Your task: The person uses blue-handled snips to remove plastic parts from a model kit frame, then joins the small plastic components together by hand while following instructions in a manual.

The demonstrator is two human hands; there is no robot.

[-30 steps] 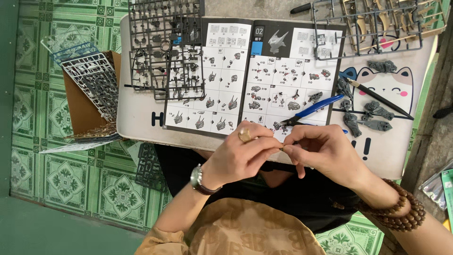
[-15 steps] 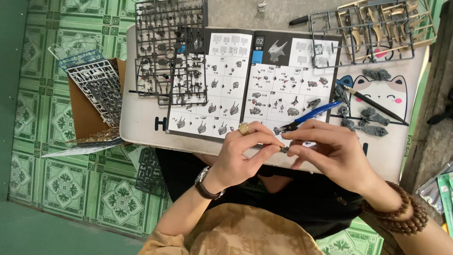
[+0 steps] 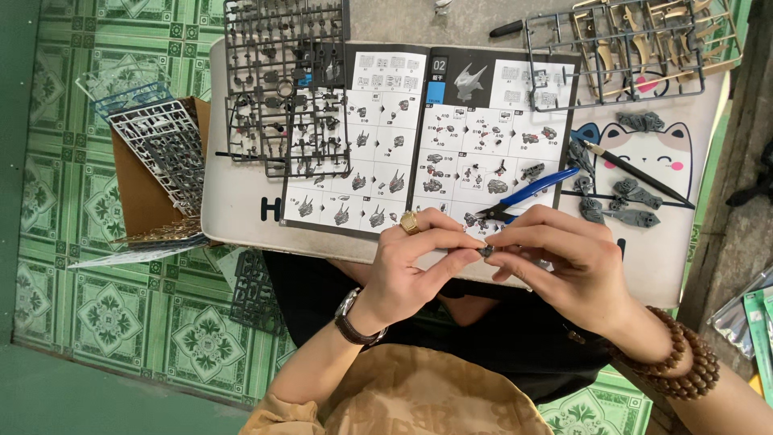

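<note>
My left hand (image 3: 419, 262), with a gold ring and a wristwatch, and my right hand (image 3: 564, 262), with a wooden bead bracelet, meet at the near edge of a small white lap table (image 3: 233, 209). Between the fingertips of both hands sits a tiny dark grey model part (image 3: 485, 251). Just beyond my fingers lie blue-handled nippers (image 3: 527, 193) on an open instruction booklet (image 3: 427, 137). A dark grey parts frame (image 3: 286, 89) covers the booklet's left page.
A hobby knife (image 3: 636, 171) and several loose grey model pieces (image 3: 624, 201) lie on the table's cat picture at the right. A grey and gold parts frame (image 3: 628, 44) is at the back right. A cardboard box (image 3: 149, 181) with more frames stands on the green tiled floor (image 3: 88, 322) at the left.
My hands have shifted slightly down and apart, and the small part now shows between the fingertips. The view has drifted a little; nothing on the table has moved.
</note>
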